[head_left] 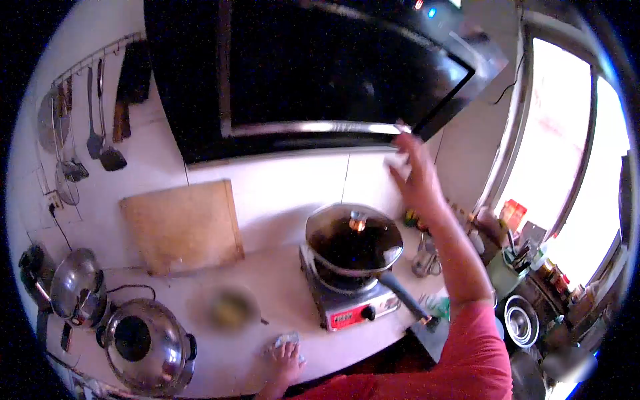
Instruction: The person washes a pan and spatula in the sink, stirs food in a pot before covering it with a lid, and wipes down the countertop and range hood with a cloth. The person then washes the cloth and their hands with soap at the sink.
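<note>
My left hand (287, 360) is down at the counter's front edge, its fingers pressed over a pale grey cloth (288, 339). Raised high, my right hand (418, 172) has its fingers apart and holds nothing; it is close to the lower edge of the black range hood (347, 127). Below that arm, a pan with a glass lid (333, 243) sits on a portable stove (347, 310) with a red front panel and black knob. The pan's dark handle (407, 300) points toward the front right. Left of the stove is a blurred round dish (232, 310) with something yellowish in it.
A wooden cutting board (183, 230) leans against the wall. Shiny metal pots (150, 343) stand at the left, and spatulas (112, 159) hang above. On the right are a window (560, 120), a green utensil holder (510, 270), jars and stacked bowls (521, 321).
</note>
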`<state>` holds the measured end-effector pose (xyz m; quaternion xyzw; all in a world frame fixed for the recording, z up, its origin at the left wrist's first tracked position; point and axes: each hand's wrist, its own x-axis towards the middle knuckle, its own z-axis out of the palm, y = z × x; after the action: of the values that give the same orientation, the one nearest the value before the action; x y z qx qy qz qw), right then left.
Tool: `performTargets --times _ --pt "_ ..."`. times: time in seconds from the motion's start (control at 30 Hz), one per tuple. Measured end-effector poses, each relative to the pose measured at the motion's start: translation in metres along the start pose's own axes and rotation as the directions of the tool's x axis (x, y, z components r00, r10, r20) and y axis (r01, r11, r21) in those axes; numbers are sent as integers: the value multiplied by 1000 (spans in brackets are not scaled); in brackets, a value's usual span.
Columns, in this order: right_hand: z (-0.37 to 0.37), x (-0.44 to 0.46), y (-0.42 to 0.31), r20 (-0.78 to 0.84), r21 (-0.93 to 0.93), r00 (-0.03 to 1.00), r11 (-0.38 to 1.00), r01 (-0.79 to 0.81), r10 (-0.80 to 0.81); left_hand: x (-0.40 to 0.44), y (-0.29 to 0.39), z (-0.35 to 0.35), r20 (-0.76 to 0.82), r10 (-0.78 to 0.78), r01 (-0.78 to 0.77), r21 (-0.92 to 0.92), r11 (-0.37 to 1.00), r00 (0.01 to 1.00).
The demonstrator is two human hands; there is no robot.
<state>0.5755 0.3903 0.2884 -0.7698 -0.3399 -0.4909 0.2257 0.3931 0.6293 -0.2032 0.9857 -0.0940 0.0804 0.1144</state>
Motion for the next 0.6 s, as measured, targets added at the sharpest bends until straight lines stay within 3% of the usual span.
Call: performTargets --times 0.03,0.1,0.17,0.23,0.33,0.43,0.57,0.6 --pt "-8 38 21 -111 -23 994 1000 2 -5 2 -2 7 2 -27 27 -49 998 1000" --pt "-29 104 43 -244 -285 967 959 -5 -68 2 -6 19 -15 -42 41 -79 996 999" --pt "-41 149 49 -235 -421 968 907 -21 -86 4 -14 29 -52 -12 10 -45 999 999" --pt "-46 183 48 -183 -383 977 908 -169 105 3 -19 34 -76 34 -34 2 999 997" --pt "-37 218 54 -201 -365 951 883 -294 233 -6 -20 35 -85 75 -72 36 997 994" --pt "-29 233 61 -171 -382 956 878 -288 239 -5 -12 15 -5 23 -23 1 1000 1000" --pt "-26 221 48 -386 -288 907 913 -290 167 -7 -3 -6 118 -42 46 -30 998 992" --pt "-28 221 46 -322 -317 927 900 -298 193 -5 -1 -9 124 -41 45 -24 999 991"
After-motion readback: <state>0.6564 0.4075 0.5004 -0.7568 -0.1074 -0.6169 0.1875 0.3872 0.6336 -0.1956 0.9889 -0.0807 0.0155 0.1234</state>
